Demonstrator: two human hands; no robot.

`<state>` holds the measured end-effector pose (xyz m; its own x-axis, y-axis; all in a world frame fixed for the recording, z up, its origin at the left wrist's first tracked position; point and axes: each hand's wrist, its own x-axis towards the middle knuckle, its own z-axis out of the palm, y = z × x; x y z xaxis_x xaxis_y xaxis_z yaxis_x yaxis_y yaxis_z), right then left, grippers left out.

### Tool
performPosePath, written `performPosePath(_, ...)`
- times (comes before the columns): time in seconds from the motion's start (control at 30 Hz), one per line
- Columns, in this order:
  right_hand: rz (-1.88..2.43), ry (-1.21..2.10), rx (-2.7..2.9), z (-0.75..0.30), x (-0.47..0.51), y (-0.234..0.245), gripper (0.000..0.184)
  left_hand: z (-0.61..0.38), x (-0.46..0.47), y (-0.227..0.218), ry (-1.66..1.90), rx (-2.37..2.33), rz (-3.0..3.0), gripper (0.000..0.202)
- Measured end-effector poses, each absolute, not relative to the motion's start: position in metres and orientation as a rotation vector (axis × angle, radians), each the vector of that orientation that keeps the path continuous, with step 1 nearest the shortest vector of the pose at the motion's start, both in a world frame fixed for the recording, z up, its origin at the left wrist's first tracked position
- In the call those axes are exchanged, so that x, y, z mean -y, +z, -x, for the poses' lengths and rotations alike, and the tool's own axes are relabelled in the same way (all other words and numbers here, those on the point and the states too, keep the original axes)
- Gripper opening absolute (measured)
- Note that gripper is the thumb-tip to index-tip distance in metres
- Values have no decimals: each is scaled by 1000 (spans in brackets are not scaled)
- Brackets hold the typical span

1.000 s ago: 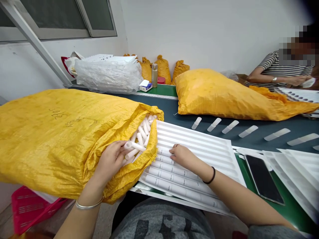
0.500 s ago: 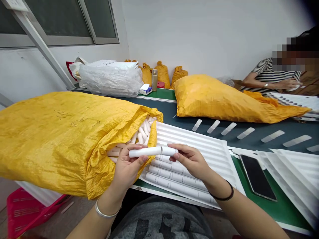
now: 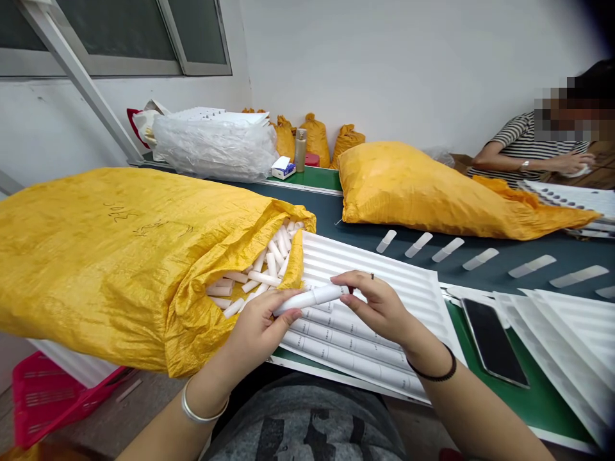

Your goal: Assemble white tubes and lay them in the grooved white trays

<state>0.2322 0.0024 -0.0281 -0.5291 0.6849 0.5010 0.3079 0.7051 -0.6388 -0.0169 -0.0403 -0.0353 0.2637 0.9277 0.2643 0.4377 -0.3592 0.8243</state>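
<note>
A white tube (image 3: 314, 298) is held level between both my hands, above the near edge of a white grooved tray (image 3: 384, 282). My left hand (image 3: 257, 326) pinches its left end and my right hand (image 3: 377, 304) pinches its right end. Several filled white tubes (image 3: 336, 339) lie in the tray's near grooves. To the left, a big yellow woven sack (image 3: 106, 256) lies open, with several loose white tubes (image 3: 264, 269) spilling at its mouth.
A black phone (image 3: 490, 342) lies right of the tray beside stacked white trays (image 3: 571, 339). Translucent tubes (image 3: 449, 250) lie spaced on the dark belt. A second yellow sack (image 3: 432, 189) and a seated person in a striped shirt (image 3: 526, 141) are beyond. A red crate (image 3: 43, 403) sits at lower left.
My left hand drew a white tube out of the sack. My right hand lifted off the tray and took the tube's other end; both hands now hold it slightly lower and further right.
</note>
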Motion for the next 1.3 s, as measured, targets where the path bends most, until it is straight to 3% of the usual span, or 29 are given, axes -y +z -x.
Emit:
performPosePath(0.3, 923, 727, 2050, -226, -4, -30, 24, 19, 40, -39, 1133, -1262, -2255, 29)
performPosePath(0.53, 968, 1054, 1838, -221, -1, -28, 28, 16, 42, -37, 1194, -1282, -2371, 30)
performPosePath(1.0, 960, 1225, 1764, -209, 6, -28, 35, 14, 43, -39, 1287, -1246, -2523, 38)
performPosePath(1.13, 975, 1116, 1987, -211, 11, -44, 32, 12, 45, -46, 1183, -1214, -2557, 35)
performPosePath(1.23, 981, 784, 2370, -216, -1, -57, 27, 15, 39, -58, 999, -1145, -2554, 44)
performPosePath(1.3, 1218, 525, 2459, -224, -26, -62, 23, 23, 27, -64, 913, -1271, -2482, 55)
